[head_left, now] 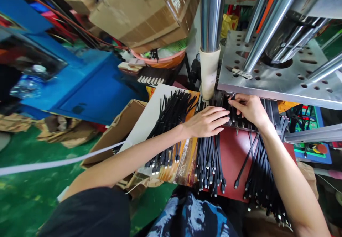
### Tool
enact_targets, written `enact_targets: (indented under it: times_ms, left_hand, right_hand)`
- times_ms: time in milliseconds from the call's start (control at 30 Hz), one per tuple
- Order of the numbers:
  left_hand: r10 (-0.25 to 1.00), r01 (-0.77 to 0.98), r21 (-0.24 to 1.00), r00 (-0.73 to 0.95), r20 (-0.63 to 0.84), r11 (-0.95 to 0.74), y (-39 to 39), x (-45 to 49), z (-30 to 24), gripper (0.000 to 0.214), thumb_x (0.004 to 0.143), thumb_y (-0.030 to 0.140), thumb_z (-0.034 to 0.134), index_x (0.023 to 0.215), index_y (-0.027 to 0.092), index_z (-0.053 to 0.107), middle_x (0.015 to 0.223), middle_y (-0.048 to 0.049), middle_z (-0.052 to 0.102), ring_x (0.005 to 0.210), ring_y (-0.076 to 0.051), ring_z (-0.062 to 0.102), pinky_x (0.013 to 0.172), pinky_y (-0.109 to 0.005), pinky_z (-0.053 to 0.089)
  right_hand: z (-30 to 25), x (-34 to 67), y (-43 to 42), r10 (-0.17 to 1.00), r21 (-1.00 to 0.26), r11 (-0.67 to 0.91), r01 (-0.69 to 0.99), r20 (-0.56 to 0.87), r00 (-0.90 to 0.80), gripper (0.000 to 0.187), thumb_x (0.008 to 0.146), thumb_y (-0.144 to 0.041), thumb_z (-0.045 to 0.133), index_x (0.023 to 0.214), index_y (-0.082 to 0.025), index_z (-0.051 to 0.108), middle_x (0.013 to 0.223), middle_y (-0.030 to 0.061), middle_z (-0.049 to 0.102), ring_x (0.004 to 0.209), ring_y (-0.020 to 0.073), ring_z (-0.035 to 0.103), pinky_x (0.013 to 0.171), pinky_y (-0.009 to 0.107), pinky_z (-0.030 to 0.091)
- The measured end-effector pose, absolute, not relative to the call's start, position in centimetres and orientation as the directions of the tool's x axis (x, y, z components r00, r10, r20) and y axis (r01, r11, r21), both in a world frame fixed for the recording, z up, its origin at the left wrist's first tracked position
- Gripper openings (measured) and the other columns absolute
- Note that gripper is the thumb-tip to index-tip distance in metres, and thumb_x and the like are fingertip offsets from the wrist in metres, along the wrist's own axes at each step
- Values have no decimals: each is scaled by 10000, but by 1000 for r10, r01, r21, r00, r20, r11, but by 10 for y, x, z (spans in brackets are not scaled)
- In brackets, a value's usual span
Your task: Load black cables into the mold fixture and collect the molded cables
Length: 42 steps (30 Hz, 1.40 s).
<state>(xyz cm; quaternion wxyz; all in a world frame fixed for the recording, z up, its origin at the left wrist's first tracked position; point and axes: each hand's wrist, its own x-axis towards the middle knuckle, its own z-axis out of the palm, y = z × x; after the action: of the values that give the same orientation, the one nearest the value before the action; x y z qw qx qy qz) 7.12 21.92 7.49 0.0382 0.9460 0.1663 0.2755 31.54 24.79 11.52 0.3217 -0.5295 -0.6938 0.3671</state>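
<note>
My left hand (207, 122) lies flat, fingers stretched out, on a row of black cables (210, 158) that hang over the red table (232, 155). My right hand (248, 108) is just right of it, fingers bent and pinching at the black cable ends seated in the dark mould (242, 121) under the press plate (267, 77). What the right fingers hold is too small to name for sure; it looks like a cable end. Another bundle of black cables (171, 117) lies on orange-and-white card to the left. More cables (263, 180) hang at the right.
A steel column (211, 16) with a cream sleeve stands right behind the hands. Cardboard boxes (149, 12) lean at the back, a blue machine cabinet (88, 84) stands at left. An open carton (117, 133) sits on the green floor. A control panel (310, 137) is at right.
</note>
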Motion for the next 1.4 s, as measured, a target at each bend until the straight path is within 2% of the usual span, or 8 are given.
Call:
enact_targets:
  times_ms: [200,333,500,867,1000,1200,1300,1400]
  left_hand:
    - [357,371,85,769,530,-925,217,80,76,290,1062,211,591,1309,124,715,1450,-137,703,1390,-293,639,1122,-488,564]
    - [477,453,200,659,581,-869,211,88,76,227,1081,252,611,1224,148,753,1352,-88,767,1314,-238,702,1113,-438,577]
    - [588,478,355,545,598,-803,206,100,74,164,1063,235,653,1126,175,793,1284,-83,797,1284,-210,726,1219,-489,505]
    - [588,451,389,503,633,-804,207,102,68,167,1057,197,649,1110,139,796,1247,-104,809,1257,-213,742,1153,-431,584]
    - [551,454,320,603,577,-831,204,97,73,235,1076,257,609,1205,126,757,1348,-139,761,1361,-244,675,1176,-460,568]
    - [555,559,148,688,468,-816,180,103,78,552,1025,419,668,1438,57,613,1499,-261,609,1504,-406,504,1248,-612,438]
    - [619,644,89,674,404,-760,169,109,80,485,1041,334,637,1461,94,604,1558,-242,565,1533,-397,466,1268,-619,395]
    - [660,673,90,675,330,-734,162,111,87,523,1050,350,613,1519,124,564,1633,-227,499,1578,-388,399,1290,-645,335]
  right_hand:
    - [110,317,245,978,-876,176,450,102,-184,394,882,-531,755,978,-148,753,760,47,716,461,110,536,372,232,433]
    - [106,320,246,981,-883,158,442,88,-175,457,867,-593,768,918,-143,708,788,70,726,456,109,544,356,237,453]
    - [105,320,244,979,-890,172,421,107,-175,455,881,-599,764,985,-165,672,786,47,720,471,119,568,368,236,480]
    - [110,319,244,974,-895,174,411,96,-203,363,899,-538,751,831,-197,646,694,19,665,462,118,554,371,230,463]
    - [109,320,243,974,-894,175,413,97,-203,327,906,-510,736,877,-200,633,698,11,669,464,123,563,380,236,468]
    - [110,317,246,977,-875,166,454,83,-198,280,909,-467,719,948,-198,652,745,21,682,494,150,587,393,265,464]
    - [114,316,231,979,-758,190,624,193,-65,258,956,-412,661,1040,-172,701,873,74,715,560,176,618,520,336,543]
    - [117,318,200,917,-448,358,819,334,-218,334,1013,-256,507,1220,-164,753,1098,146,680,834,244,679,788,416,596]
